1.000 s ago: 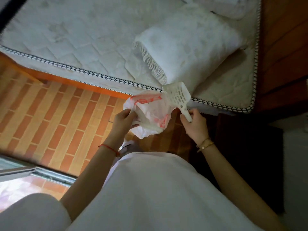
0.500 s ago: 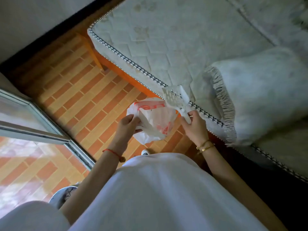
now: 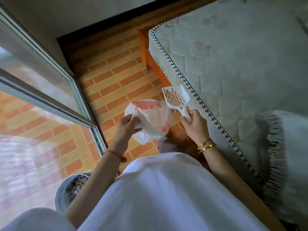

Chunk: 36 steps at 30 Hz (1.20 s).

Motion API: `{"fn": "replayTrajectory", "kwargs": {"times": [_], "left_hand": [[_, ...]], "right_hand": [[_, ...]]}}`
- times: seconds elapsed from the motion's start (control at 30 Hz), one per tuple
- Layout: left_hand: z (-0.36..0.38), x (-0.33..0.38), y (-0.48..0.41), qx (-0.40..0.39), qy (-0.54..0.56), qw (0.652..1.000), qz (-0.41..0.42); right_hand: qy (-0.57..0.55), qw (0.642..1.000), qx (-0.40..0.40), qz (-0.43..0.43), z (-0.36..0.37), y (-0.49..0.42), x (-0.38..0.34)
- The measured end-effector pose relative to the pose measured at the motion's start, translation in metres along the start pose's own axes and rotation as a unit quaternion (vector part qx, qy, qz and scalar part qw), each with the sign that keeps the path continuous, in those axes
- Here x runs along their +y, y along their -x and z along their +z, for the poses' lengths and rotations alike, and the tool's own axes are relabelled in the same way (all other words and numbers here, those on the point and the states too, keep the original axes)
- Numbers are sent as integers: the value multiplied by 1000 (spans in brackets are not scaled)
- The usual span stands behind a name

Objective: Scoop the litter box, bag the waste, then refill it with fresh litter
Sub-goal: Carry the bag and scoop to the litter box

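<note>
Well, nothing looked scooped yet, as far as I could judge: my left hand (image 3: 127, 126) pinched the mouth of the white plastic bag (image 3: 153, 119), thumb and fingers curled into its rim, and my right hand (image 3: 195, 126) was wrapped round the handle of the slotted scoop (image 3: 175, 98), blade up, floor showing through its slots, nothing in it. Both hung before my waist above the brick-pattern floor (image 3: 116, 72), bag just beside the scoop's neck, scoop near the mattress (image 3: 233, 64) edge. No litter box showed plainly; a round grey tub (image 3: 70, 190) holding something dark and grainy sat low by my left elbow, and whether that was it I couldn't tell. So scooping, bagging and refilling all seemed left. Against a second earlier, both grips were unchanged, but the view had swung left: the pillow (image 3: 286, 144) slid to the right edge, and the glass door frame (image 3: 80, 105) and the tub came in.
</note>
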<state>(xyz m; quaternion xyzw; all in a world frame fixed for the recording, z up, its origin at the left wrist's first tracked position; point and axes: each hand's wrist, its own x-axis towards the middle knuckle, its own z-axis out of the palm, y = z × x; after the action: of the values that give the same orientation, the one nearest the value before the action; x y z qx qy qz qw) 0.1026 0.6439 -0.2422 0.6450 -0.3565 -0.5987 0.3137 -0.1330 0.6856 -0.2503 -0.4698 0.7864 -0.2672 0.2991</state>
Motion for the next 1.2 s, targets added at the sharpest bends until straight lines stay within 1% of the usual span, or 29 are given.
{"fn": "replayTrajectory", "kwargs": {"times": [0.23, 0.33, 0.53, 0.6, 0.77, 1.0, 1.2], "left_hand": [[-30, 48, -94, 70, 50, 996, -8], [-43, 83, -138, 107, 71, 992, -7], [-75, 161, -232, 147, 95, 984, 24], [-78, 172, -242, 140, 96, 985, 31], [-97, 210, -305, 174, 103, 979, 30], [-123, 271, -402, 149, 129, 980, 39], [-162, 333, -505, 136, 119, 983, 35]], "right_hand": [[2, 997, -62, -55, 42, -123, -65], [12, 993, -79, -82, 55, -186, -103], [18, 988, -107, -113, 84, -322, -191], [11, 987, -109, -119, 83, -334, -203], [18, 982, -135, -129, 106, -394, -245], [16, 985, -129, -112, 151, -480, -293], [23, 988, -112, -102, 189, -566, -362]]}}
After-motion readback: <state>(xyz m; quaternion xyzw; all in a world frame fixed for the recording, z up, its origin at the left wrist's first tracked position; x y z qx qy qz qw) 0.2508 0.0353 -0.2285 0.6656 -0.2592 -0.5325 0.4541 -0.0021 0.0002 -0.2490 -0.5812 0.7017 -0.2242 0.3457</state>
